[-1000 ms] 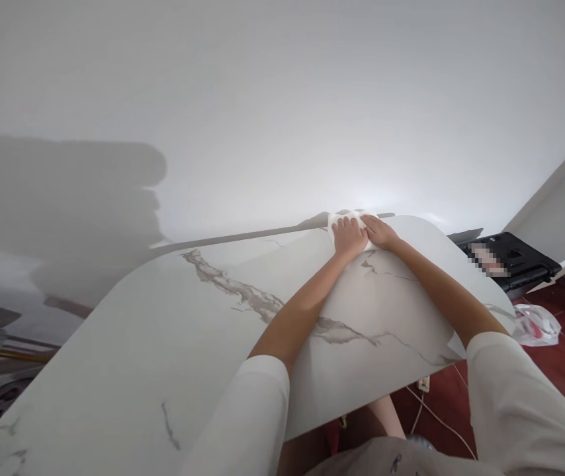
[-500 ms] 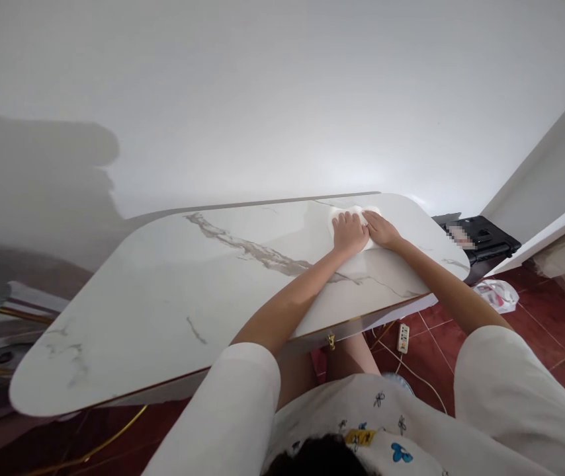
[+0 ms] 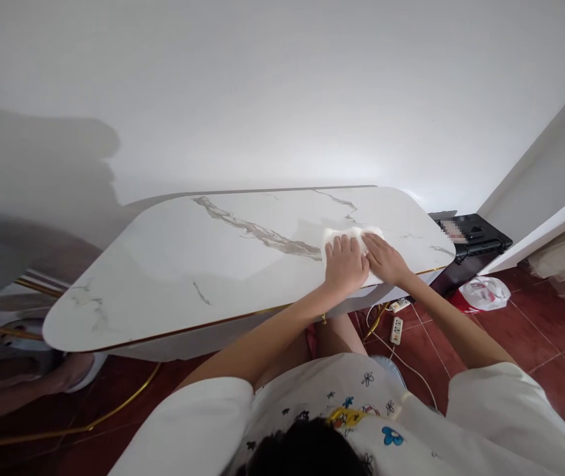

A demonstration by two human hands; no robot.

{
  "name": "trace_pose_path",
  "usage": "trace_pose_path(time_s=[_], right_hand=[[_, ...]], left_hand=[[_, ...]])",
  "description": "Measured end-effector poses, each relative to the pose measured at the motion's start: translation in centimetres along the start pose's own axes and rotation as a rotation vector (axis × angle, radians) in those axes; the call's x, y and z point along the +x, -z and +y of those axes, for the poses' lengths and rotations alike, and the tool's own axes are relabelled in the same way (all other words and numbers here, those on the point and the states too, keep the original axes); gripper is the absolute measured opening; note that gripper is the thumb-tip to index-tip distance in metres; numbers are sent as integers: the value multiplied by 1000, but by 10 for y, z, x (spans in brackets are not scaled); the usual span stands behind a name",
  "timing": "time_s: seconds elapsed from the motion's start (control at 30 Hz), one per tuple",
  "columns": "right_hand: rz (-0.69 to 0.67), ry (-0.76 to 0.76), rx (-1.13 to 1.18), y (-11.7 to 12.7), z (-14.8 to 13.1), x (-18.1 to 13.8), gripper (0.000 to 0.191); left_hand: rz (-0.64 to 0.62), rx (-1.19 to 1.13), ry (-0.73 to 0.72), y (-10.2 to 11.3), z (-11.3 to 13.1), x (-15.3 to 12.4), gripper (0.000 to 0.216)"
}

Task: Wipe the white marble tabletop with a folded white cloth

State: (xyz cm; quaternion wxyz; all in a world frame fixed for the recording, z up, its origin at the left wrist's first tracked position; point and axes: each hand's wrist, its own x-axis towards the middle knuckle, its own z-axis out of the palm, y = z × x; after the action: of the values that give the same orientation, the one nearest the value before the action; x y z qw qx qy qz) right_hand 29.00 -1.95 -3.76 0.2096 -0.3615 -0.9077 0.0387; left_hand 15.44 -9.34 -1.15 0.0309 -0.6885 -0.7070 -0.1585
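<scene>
On the right part of the marble-patterned tabletop lies a folded white cloth. My left hand covers its middle, fingers bent a little over the fabric and pressing it down on the surface. Beside it, my right hand grips the cloth's right side, its fingers pressed together and pointing inward. The two hands touch or nearly touch at the fingertips. Both palms and the cloth's underside are hidden.
A white wall stands behind the table. To the right are a black case and a white plastic bag on red floor tiles. Below the front edge lie a power strip and cables. Another person's foot shows at lower left.
Both hands have slid the cloth toward me, from near the table's back edge to near its front edge. The view has shifted slightly, showing a foot at lower left.
</scene>
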Motion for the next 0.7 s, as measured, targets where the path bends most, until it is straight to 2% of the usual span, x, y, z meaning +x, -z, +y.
trace_pose_path(time_s=[0.13,0.27,0.47,0.7], right_hand=[[0,-29,17,9,-2,-23,55],[-10,-37,35,17,10,-26,53],[-8,-78,8,11,45,1,52],[-18,-115,36,-3,85,68,51]], left_hand=[[-38,-8,-40,2,13,-16,49],[-29,-43,-49,-2,22,-10,47],[29,-75,-85,-15,24,32,33],[71,-75,-17,-31,10,98,29]])
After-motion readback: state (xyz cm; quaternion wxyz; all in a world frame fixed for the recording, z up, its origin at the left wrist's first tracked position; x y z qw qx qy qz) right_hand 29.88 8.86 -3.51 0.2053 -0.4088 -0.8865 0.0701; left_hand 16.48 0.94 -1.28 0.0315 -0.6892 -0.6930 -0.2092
